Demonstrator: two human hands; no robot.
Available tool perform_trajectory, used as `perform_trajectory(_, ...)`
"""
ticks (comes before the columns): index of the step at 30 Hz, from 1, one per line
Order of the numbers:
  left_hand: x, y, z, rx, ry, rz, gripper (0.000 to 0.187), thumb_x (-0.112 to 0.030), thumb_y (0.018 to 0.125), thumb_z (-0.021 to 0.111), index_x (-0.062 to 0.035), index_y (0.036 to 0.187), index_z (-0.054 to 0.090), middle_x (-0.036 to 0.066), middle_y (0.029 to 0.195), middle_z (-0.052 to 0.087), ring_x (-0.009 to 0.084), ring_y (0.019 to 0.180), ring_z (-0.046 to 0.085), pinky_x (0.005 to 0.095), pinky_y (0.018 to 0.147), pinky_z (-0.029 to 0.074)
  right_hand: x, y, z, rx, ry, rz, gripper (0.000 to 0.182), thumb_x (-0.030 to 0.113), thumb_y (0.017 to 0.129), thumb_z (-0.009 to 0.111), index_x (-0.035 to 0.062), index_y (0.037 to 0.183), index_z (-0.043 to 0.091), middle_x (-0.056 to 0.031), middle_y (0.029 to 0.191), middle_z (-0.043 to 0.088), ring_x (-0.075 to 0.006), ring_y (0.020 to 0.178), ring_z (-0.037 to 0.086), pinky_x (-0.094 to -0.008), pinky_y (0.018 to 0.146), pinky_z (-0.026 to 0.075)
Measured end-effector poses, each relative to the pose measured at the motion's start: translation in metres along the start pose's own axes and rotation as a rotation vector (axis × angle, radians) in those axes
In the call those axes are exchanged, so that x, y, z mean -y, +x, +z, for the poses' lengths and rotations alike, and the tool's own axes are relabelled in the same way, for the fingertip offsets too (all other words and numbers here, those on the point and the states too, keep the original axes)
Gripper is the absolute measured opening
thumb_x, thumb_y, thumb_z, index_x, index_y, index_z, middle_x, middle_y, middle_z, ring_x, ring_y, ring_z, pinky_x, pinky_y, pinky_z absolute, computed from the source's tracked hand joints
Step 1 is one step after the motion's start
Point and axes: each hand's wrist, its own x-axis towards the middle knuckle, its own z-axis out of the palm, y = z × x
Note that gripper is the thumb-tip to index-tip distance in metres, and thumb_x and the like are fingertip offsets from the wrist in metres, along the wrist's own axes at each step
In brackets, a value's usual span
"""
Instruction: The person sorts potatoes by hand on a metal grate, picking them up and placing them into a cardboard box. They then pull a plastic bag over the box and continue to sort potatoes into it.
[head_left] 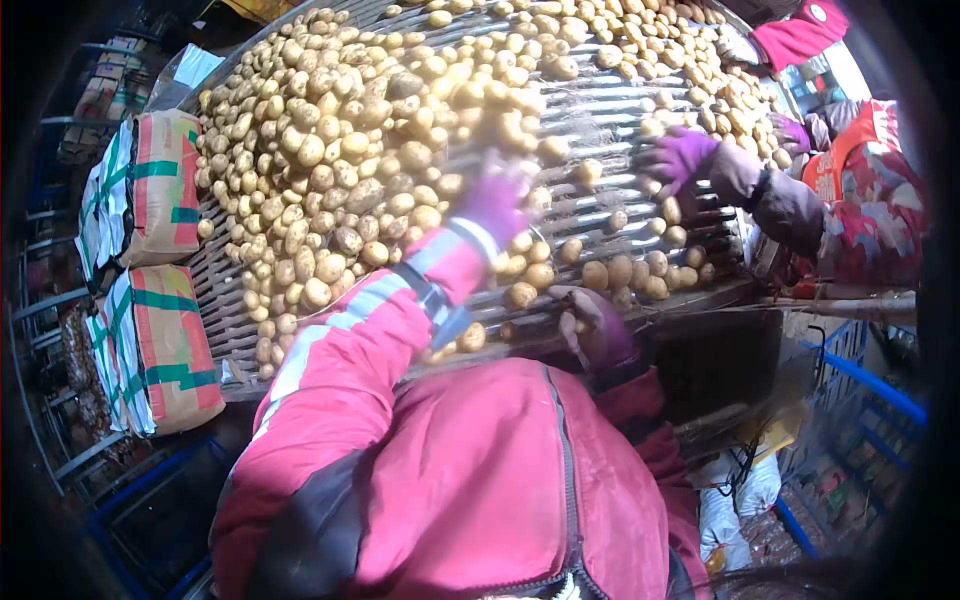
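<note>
Many potatoes (330, 180) lie heaped on a slatted metal grading table (590, 125). My left hand (495, 205), in a purple glove, reaches over the slats at the right side of the heap. Motion smears its fingers, so whether they hold a potato cannot be made out. My right hand (605, 330), in a dirty purple glove, is low at the table's near edge. Its thumb and forefinger appear apart, beside a row of potatoes (640, 275); part of that hand lies in shadow.
At right, a co-worker's purple-gloved hand (680, 160) is over the slats. Farther back, another person's pale-gloved hand (738, 45) touches potatoes. Two filled bags (165, 185) stand along the left edge. A blue metal rail (870, 385) and white sacks (725, 515) are at lower right.
</note>
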Motion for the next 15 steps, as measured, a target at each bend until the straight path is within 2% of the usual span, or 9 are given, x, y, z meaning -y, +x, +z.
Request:
perform_trajectory(4, -0.02, -0.049, -0.018, 0.111, -0.286, 0.301, 0.057, -0.043, 0.096, 0.055, -0.0092, 0.142, 0.051, 0.016, 0.149, 0.048, 0.0324, 0.139, 0.042, 0.0462, 0.115, 0.033, 0.006, 0.005, 0.003, 0.021, 0.02, 0.059, 0.049, 0.037, 0.107, 0.036, -0.0025, 0.126, 0.058, -0.003, 0.058, 0.052, -0.009, 0.046, 0.044, -0.0214, 0.045, 0.034)
perform_trajectory(6, 0.018, -0.043, -0.032, 0.162, -0.41, 0.086, 0.051, -0.035, 0.093, 0.06, -0.0064, 0.136, 0.054, 0.018, 0.139, 0.053, 0.0325, 0.129, 0.05, 0.0456, 0.109, 0.039, 0.023, 0.003, 0.005, 0.017, 0.023, 0.139, 0.05, 0.037, 0.108, 0.033, -0.0026, 0.125, 0.059, -0.0022, 0.056, 0.051, -0.0085, 0.046, 0.044, -0.0222, 0.045, 0.034)
perform_trajectory(7, 0.034, -0.041, -0.044, 0.189, -0.47, -0.023, 0.048, -0.031, 0.092, 0.063, -0.005, 0.132, 0.056, 0.019, 0.134, 0.056, 0.0326, 0.124, 0.054, 0.0453, 0.106, 0.042, 0.023, 0.002, 0.006, 0.012, -0.101, 0.057, 0.051, 0.037, 0.108, 0.032, -0.0027, 0.124, 0.059, -0.0019, 0.056, 0.051, -0.0083, 0.046, 0.044, -0.0226, 0.046, 0.035)
perform_trajectory(8, 0.029, -0.034, -0.091, -0.134, -0.508, -0.183, 0.043, -0.023, 0.085, 0.069, -0.0011, 0.121, 0.06, 0.02, 0.121, 0.06, 0.0352, 0.114, 0.056, 0.0486, 0.099, 0.045, 0.024, 0.001, 0.006, 0.007, -0.227, -0.026, 0.051, 0.037, 0.108, 0.031, -0.0027, 0.124, 0.06, -0.0015, 0.055, 0.051, -0.0081, 0.046, 0.044, -0.0229, 0.047, 0.035)
perform_trajectory(9, 0.086, -0.041, -0.054, -0.279, -0.081, -0.157, 0.047, -0.022, 0.081, 0.074, 0.0004, 0.12, 0.06, 0.021, 0.12, 0.06, 0.0369, 0.115, 0.056, 0.0486, 0.1, 0.045, 0.025, 0.001, 0.006, 0.008, -0.296, -0.069, 0.052, 0.037, 0.108, 0.03, -0.0028, 0.123, 0.06, -0.0013, 0.055, 0.051, -0.008, 0.046, 0.044, -0.0233, 0.047, 0.035)
perform_trajectory(10, 0.096, -0.038, -0.07, -0.202, 0.047, -0.335, 0.053, -0.027, 0.084, 0.073, -0.0003, 0.128, 0.058, 0.024, 0.129, 0.057, 0.0406, 0.121, 0.052, 0.0474, 0.104, 0.043, 0.026, 0.0, 0.006, 0.005, -0.365, -0.112, 0.052, 0.037, 0.109, 0.029, -0.0029, 0.123, 0.06, -0.0012, 0.054, 0.051, -0.0079, 0.046, 0.044, -0.0236, 0.048, 0.035)
perform_trajectory(11, 0.137, -0.043, -0.04, -0.268, 0.109, -0.321, 0.069, -0.039, 0.084, 0.071, -0.0035, 0.139, 0.05, 0.025, 0.141, 0.05, 0.0413, 0.129, 0.047, 0.046, 0.107, 0.042, 0.026, 0.0, 0.006, 0.011, -0.375, -0.112, 0.053, 0.037, 0.109, 0.029, -0.003, 0.123, 0.06, -0.0012, 0.054, 0.051, -0.008, 0.046, 0.044, -0.0239, 0.048, 0.036)
perform_trajectory(14, 0.109, -0.029, -0.024, -0.089, 0.32, -0.354, 0.078, -0.049, 0.083, 0.069, -0.0059, 0.144, 0.046, 0.025, 0.148, 0.042, 0.0407, 0.134, 0.042, 0.0443, 0.108, 0.04, 0.015, 0.004, 0.005, 0.035, -0.421, -0.156, 0.053, 0.037, 0.108, 0.029, -0.0034, 0.122, 0.06, -0.001, 0.054, 0.051, -0.0079, 0.046, 0.044, -0.0235, 0.048, 0.036)
perform_trajectory(15, 0.095, -0.023, -0.017, -0.063, 0.268, -0.378, 0.083, -0.053, 0.081, 0.069, -0.0083, 0.146, 0.043, 0.024, 0.154, 0.035, 0.0385, 0.138, 0.039, 0.0461, 0.112, 0.034, 0.01, 0.006, 0.006, 0.039, -0.396, -0.136, 0.052, 0.037, 0.108, 0.029, -0.0037, 0.122, 0.06, -0.001, 0.054, 0.051, -0.0079, 0.046, 0.044, -0.0232, 0.048, 0.035)
